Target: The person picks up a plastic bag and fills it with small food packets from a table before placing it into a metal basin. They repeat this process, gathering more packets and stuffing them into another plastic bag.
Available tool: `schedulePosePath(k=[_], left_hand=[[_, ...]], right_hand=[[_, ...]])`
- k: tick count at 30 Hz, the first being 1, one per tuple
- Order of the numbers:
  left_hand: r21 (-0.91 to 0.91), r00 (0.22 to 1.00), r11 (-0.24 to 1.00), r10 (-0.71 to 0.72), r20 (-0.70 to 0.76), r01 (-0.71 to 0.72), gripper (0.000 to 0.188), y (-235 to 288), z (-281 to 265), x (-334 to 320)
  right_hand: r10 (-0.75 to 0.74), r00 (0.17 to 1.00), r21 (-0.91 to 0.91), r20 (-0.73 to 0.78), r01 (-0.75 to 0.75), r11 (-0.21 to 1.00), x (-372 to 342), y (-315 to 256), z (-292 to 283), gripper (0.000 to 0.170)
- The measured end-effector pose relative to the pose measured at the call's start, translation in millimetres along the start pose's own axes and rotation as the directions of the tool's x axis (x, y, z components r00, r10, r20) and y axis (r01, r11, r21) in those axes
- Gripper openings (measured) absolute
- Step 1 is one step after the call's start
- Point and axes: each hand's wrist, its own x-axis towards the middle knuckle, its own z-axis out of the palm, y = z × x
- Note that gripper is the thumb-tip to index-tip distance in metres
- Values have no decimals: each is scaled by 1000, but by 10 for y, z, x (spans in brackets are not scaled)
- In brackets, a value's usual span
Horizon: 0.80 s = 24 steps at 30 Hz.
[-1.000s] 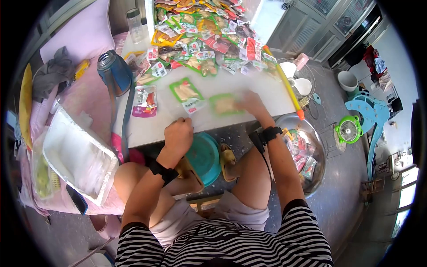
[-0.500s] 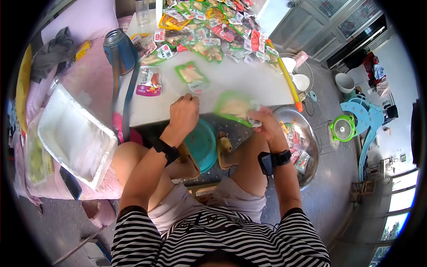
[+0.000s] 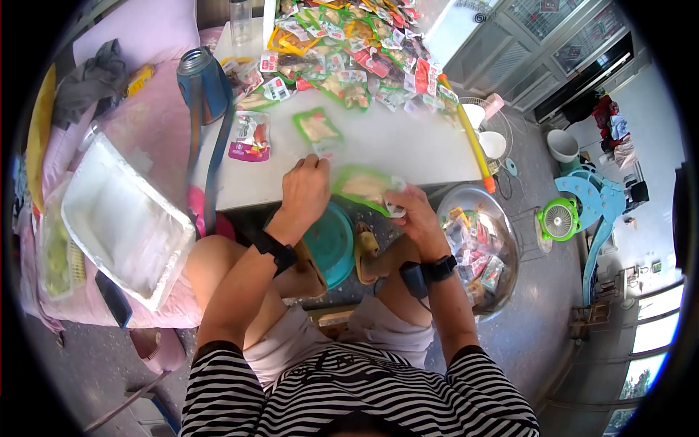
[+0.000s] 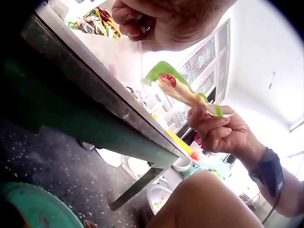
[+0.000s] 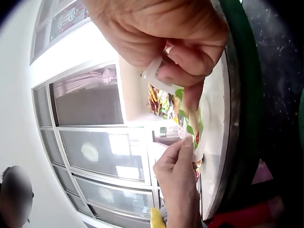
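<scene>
My right hand (image 3: 415, 211) pinches one white end of a green-edged food packet (image 3: 362, 186) with pale contents. The packet is held up near the table's front edge, and the left wrist view shows it side-on with a red spot (image 4: 167, 80) at its far end. My left hand (image 3: 306, 188) is at the table edge with curled fingers, and nothing shows in its grasp. Just beyond its knuckles lies another green-edged packet (image 3: 318, 127) on the table. A red-and-purple packet (image 3: 250, 136) lies to the left of that one.
A heap of mixed packets (image 3: 349, 54) covers the back of the white table (image 3: 408, 149). A yellow tube (image 3: 473, 142) runs along the right edge. Down on the right is a metal basin (image 3: 506, 273) with packets; a white foam box (image 3: 124, 218) is on the left, beside a blue flask (image 3: 204, 87).
My right hand lifted the green-edged packet off the table, drew it back toward me, then brought it left toward my left hand. The left hand shifted slightly forward.
</scene>
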Motion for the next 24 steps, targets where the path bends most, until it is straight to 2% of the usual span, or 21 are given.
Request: schedulePosePath(k=[4,7,10,11,14,15,18,21,24], left_hand=[[-13,1000,1000,22,4,-22,6,52,-1,-9],[-14,1000,1000,26,8,-26,11,97,-36,-5],[-36,999,998,47,-17,-47,18,130,-55,3],[-49,998,997,60,-24,-61,21,136,-41,-6],[-55,997,996,64,-47,-66,24,156,-30,-13],[-52,997,997,58,-56,-61,24,156,-33,-10],[-46,1000,999,-3,-23,2,24,87,-57,-6],[-6,998,1000,3,71,-3,26,81,7,-47],[-38,997,999,-2,75,5,29,122,20,-71]], right_hand=[[-66,998,28,-23,67,997,87,45,30,23],[-168,985,63,-31,170,983,241,157,145,22],[-141,985,31,-102,145,989,399,250,349,20],[-163,987,38,-15,164,986,438,264,420,18],[-24,993,82,114,14,997,662,362,575,16],[7,978,134,209,-36,990,679,323,621,16],[68,987,-16,148,-66,998,601,181,693,17],[32,999,-88,20,-30,996,571,163,689,14],[-19,1000,-211,-13,16,977,693,273,682,12]])
